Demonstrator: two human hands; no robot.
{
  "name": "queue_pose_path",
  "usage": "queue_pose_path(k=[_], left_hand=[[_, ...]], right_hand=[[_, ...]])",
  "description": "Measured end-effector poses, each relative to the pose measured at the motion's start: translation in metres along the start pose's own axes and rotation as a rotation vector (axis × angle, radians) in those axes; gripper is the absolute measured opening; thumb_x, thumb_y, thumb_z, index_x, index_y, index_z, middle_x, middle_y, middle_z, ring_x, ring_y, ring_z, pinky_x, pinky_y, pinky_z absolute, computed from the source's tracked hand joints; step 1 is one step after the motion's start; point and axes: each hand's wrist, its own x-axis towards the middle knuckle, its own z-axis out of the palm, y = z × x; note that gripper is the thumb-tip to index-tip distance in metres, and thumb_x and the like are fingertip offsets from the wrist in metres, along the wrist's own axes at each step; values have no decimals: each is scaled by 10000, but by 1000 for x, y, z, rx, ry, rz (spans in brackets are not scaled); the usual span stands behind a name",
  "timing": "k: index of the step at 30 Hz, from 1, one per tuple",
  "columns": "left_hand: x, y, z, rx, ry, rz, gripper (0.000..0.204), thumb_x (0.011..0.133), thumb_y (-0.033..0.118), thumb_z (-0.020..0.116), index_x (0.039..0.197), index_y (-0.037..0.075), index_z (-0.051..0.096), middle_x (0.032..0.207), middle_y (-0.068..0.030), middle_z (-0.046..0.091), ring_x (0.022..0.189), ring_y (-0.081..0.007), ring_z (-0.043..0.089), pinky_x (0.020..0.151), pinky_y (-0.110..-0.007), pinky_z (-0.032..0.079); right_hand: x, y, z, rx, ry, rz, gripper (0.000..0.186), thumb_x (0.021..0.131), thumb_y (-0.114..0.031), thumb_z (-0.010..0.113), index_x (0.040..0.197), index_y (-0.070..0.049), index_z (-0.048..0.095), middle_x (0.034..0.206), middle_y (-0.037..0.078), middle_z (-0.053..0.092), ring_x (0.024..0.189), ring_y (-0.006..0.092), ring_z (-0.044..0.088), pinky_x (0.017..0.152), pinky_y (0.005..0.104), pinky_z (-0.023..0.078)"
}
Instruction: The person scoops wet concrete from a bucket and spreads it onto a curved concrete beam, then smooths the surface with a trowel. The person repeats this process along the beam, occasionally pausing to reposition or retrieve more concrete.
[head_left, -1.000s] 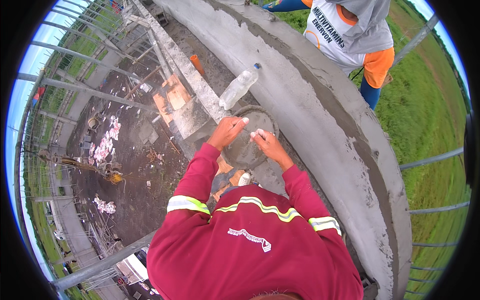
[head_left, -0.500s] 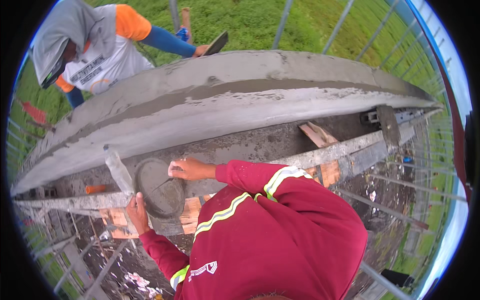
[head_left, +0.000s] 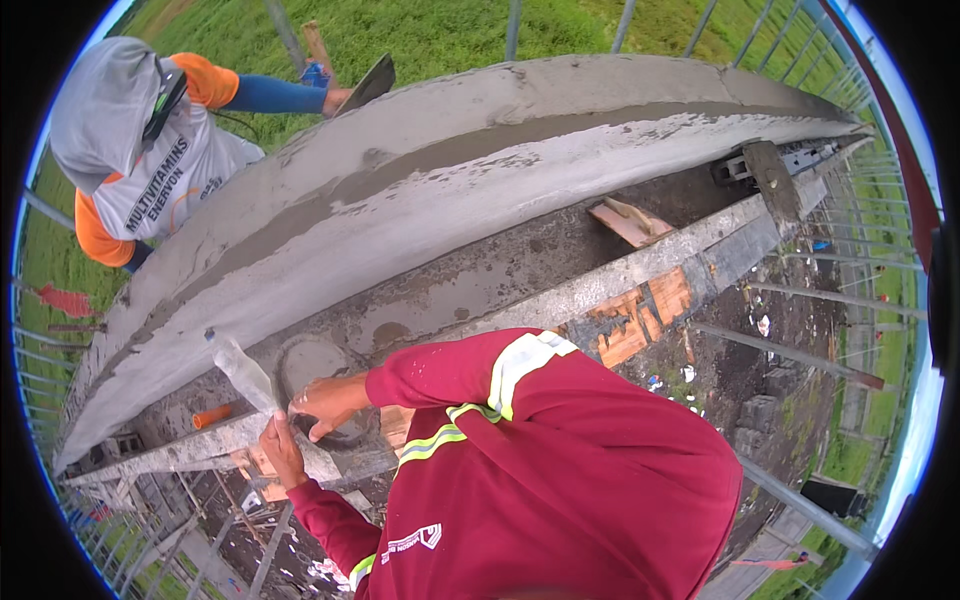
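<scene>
A round basin (head_left: 288,362) with wet grey mix stands on the ledge, its near part hidden by my hands. My right hand (head_left: 330,402) reaches over the basin, fingers curved and thumb apart, with nothing visible between them. At the basin's near left side my left hand (head_left: 284,452) has its fingers bent inward. What they close on is hidden. Just beyond its fingertips a clear plastic bottle (head_left: 243,372) stands on the ledge; I cannot tell whether the hand touches it.
A long curved concrete wall (head_left: 420,215) with a wet band runs across. Behind it, a co-worker (head_left: 165,160) holds a flat board (head_left: 368,86). Beyond the right arm lie a wooden float (head_left: 635,222) and a dark plank (head_left: 770,180). An orange pipe (head_left: 212,415) sticks up at left. Metal bars stand around.
My right hand has moved from the basin's far right edge toward its near left side, close to my left hand, its fingers opening from a pinch. The view has turned slightly. The co-worker's head has turned.
</scene>
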Motion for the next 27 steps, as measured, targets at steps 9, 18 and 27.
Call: queue_pose_path(k=[9,18,27], left_hand=[[4,1,-1,162,58,149,472,955,340,626,678,-27,519,587,-160,467,539,-283,439,558,-378,365],[2,16,6,372,102,179,609,881,442,700,598,-10,406,559,-208,371,527,-402,360,519,-471,309],[7,40,-15,467,-255,91,569,871,465,680,622,-18,511,553,-224,450,583,-437,501,587,-494,403]], right_hand=[[-31,-14,-42,-34,28,266,631,862,-392,728,1373,-89,514,1316,164,579,1225,366,553,1016,433,451],[-79,18,-76,121,230,443,494,896,-298,715,1306,-56,581,1219,145,655,1173,262,602,1020,388,444],[-120,120,-52,257,192,630,477,940,-314,668,1306,-24,571,1198,168,666,1140,262,623,991,375,468]])
